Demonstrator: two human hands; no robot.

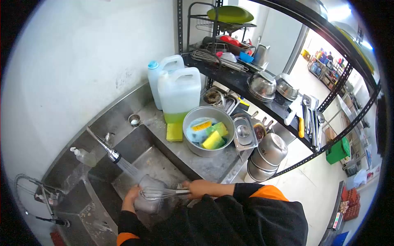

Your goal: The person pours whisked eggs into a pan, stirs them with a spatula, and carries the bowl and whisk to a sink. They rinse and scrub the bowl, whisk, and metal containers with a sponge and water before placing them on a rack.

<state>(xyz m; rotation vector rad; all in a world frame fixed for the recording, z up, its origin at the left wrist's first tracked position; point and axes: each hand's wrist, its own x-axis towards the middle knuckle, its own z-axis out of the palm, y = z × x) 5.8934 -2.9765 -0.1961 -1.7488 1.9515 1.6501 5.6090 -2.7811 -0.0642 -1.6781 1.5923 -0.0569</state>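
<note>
Over the sink basin (164,164), my left hand (131,197) is closed on the side of a translucent container (148,205). My right hand (198,189) is wrapped round the handle of a wire whisk (158,193), whose wires lie across the container. Water sprays from the faucet (113,155) onto the container's upper part. Right of the basin stands a metal pot (208,151) with soapy liquid and sponges (213,140). A yellow sponge (174,132) lies beside the pot, in front of a jug (179,94) with green liquid.
A black shelf (234,80) on the right holds metal bowls (262,86), whisks and utensils. Stacked metal pots (269,151) stand beneath it. A soap bottle (84,156) is on the left ledge. Beside the pot lies a clear-lidded tray (245,133).
</note>
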